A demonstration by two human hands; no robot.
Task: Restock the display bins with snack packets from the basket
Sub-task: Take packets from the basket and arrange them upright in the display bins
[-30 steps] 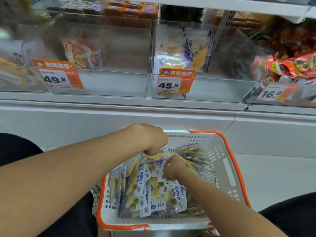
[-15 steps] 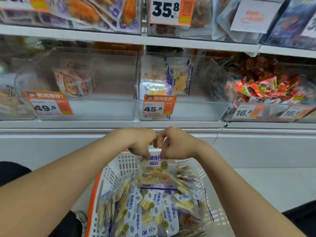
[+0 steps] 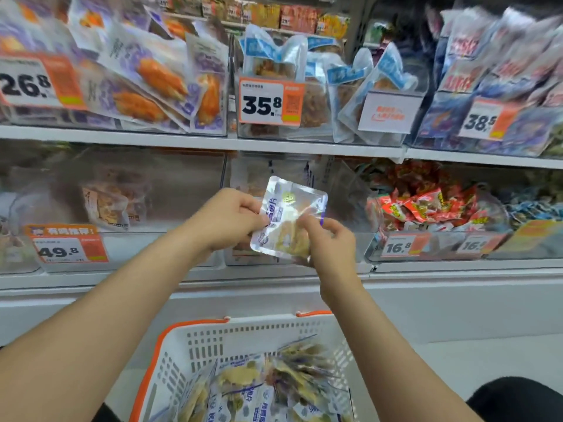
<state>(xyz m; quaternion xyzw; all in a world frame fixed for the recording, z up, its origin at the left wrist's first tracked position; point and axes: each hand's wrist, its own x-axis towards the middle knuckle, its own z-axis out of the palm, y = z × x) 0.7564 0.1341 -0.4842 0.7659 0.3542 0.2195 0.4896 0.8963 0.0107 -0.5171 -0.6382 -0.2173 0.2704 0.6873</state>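
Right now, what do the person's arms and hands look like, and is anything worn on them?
Both forearms are bare, no sleeve in view. The left hand and right hand show no glove, ring or watch that I can see.

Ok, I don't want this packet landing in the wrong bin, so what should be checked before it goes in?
1. Grip: left hand and right hand both pinch the clear white-and-blue snack packet: ok.
2. Packet is above and clear of the white plastic basket with orange rim: ok.
3. Packet is level with the clear plastic bin directly behind it: ok.
4. Bin's contents match the packet: cannot tell, blurred.
5. Room left in that bin: cannot tell, partly hidden.
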